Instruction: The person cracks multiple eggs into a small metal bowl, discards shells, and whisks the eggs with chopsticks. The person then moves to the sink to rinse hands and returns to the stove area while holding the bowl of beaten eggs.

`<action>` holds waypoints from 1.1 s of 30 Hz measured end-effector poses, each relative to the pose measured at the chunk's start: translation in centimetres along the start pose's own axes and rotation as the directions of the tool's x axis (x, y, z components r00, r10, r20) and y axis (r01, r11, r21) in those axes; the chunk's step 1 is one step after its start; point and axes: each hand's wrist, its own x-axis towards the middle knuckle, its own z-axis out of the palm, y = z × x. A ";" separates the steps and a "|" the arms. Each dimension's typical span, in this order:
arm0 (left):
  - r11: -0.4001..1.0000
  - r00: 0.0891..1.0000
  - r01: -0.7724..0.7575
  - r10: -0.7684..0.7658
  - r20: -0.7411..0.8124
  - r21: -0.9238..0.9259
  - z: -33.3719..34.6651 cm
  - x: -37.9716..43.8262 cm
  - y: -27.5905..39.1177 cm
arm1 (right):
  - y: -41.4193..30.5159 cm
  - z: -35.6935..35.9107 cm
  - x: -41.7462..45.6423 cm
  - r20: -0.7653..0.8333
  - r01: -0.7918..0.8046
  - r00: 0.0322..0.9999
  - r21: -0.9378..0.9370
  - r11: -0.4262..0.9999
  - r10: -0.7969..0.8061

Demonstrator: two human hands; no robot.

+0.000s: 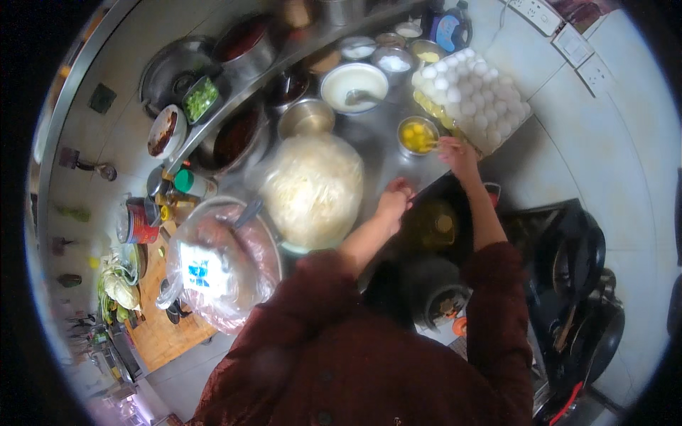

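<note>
My right hand (459, 155) is at the rim of a small metal bowl (400, 139) of cracked eggs, their several yolks (417, 137) whole and yellow. Its fingers close on what look like thin pale chopsticks (435, 144), blurred, reaching over the bowl's edge. Lower and to the left, my left hand (395, 203) is near the counter's front edge with its fingers curled; whether something small is in them is unclear. Behind the bowl, a stacked tray of white eggs (471, 98) leans up by the wall, with a yellow tray edge (429, 106) under it.
A large plastic-covered tub of pale shreds (314, 186) stands left of my left hand. Nearer lies a bagged basin of meat (229, 255). A white bowl with a ladle (341, 80) and seasoning bowls (393, 63) line the back. Black woks (591, 330) sit at right.
</note>
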 end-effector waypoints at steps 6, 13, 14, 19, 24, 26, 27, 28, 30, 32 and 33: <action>0.997 0.979 -0.035 0.020 -0.202 -0.073 1.3 9.5 1.0 | -1.8 -0.5 0.7 0.130 -0.188 0.978 0.231 0.955 0.161; 0.998 0.913 -0.002 -0.021 -0.407 -0.056 2.9 13.6 2.0 | 0.1 -1.8 1.6 0.277 -0.315 0.934 0.350 0.882 0.224; 0.998 0.899 -0.010 -0.016 -0.437 -0.057 2.8 13.9 2.0 | 0.6 -2.0 2.0 0.219 -0.341 0.937 0.413 0.844 0.272; 0.981 0.932 -0.029 -0.043 -0.360 -0.192 0.9 14.4 1.0 | 0.2 -1.0 1.2 0.354 -0.259 0.913 0.122 0.958 0.201; 0.960 0.928 -0.052 -0.055 -0.367 -0.274 -2.0 12.5 0.1 | 0.3 -5.3 4.2 0.214 0.002 0.971 -0.441 0.898 0.103; 0.970 0.932 -0.057 -0.034 -0.361 -0.237 -3.5 11.5 -0.4 | -2.2 -4.3 6.4 0.106 0.109 0.992 -0.512 0.852 -0.063; 0.962 0.923 -0.081 -0.026 -0.384 -0.260 -4.3 11.3 -0.9 | -5.6 -2.8 7.1 0.167 0.172 0.979 -0.404 0.898 -0.113; 0.954 0.914 -0.107 -0.017 -0.405 -0.281 -5.1 11.3 -1.5 | -8.8 -0.8 7.5 0.220 0.228 0.961 -0.289 0.930 -0.167; 0.948 0.914 -0.109 -0.021 -0.404 -0.297 -5.9 10.9 -2.2 | -10.3 2.8 8.8 0.526 0.613 0.763 -0.403 0.680 -0.376; 0.956 0.931 -0.075 -0.035 -0.364 -0.284 -6.2 10.6 -2.1 | -7.6 6.0 10.1 0.672 0.743 0.648 -0.453 0.492 -0.360; 0.954 0.936 -0.067 -0.041 -0.350 -0.292 -6.2 10.4 -2.1 | -7.5 7.1 10.3 0.745 0.784 0.599 -0.473 0.401 -0.293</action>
